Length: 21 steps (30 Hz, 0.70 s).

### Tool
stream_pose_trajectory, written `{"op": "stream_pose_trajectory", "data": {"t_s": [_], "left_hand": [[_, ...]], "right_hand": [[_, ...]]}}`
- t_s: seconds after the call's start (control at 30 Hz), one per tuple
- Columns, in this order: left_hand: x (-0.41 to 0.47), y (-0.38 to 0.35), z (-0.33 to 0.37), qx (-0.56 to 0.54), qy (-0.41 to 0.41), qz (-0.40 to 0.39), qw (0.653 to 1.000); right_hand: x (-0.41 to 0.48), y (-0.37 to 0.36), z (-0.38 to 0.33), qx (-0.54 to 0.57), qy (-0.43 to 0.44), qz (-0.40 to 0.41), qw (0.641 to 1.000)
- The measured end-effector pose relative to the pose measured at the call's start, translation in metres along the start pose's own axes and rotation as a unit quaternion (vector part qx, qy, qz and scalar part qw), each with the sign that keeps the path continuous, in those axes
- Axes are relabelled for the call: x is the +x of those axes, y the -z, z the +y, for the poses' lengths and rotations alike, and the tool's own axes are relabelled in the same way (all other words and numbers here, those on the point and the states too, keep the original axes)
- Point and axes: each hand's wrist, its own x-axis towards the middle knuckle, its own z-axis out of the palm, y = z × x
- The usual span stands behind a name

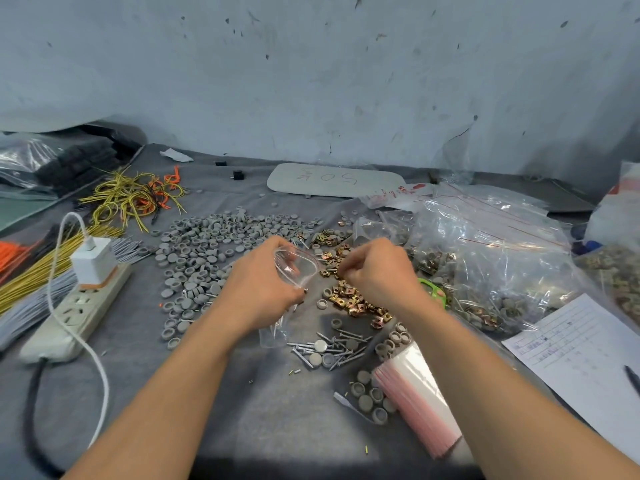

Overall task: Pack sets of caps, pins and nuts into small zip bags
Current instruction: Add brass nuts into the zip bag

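Observation:
My left hand (265, 284) holds a small clear zip bag (298, 268) with its mouth spread open toward the right. My right hand (375, 271) is closed, fingertips pinched just right of the bag's mouth, over the brass nuts (353, 303); what it pinches is hidden. A wide heap of grey caps (204, 244) lies to the left. Silver pins (332, 346) lie scattered near the front, mixed with a few caps. A stack of empty zip bags (420, 400) with red strips lies at the front right.
A power strip (74, 311) with a white charger (93, 259) and cable sits left, beside yellow, grey and orange wire bundles (133, 195). Large clear bags of filled packets (491, 258) pile at right. A paper form (585, 355) with a pen lies at the far right.

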Motion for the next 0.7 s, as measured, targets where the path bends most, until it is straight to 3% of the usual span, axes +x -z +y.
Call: {"op": "stream_pose_trajectory", "data": {"t_s": [0.1,0.4,0.63,0.7], "left_hand": [[0.0,0.001,0.0,0.001,0.001,0.0,1.0],[-0.001,0.0,-0.001,0.005,-0.001,0.004,1.0],[-0.003,0.0,-0.004,0.015,0.001,0.004,1.0],[-0.003,0.0,-0.005,0.019,0.002,0.004,1.0]], "right_hand": [[0.001,-0.022,0.008,-0.111,-0.01,-0.048,0.993],[-0.001,-0.042,-0.006,-0.252,0.036,-0.013,0.967],[-0.005,-0.047,-0.01,-0.278,0.025,0.003,0.96],[-0.001,-0.044,-0.005,-0.224,0.0,0.021,0.974]]}}
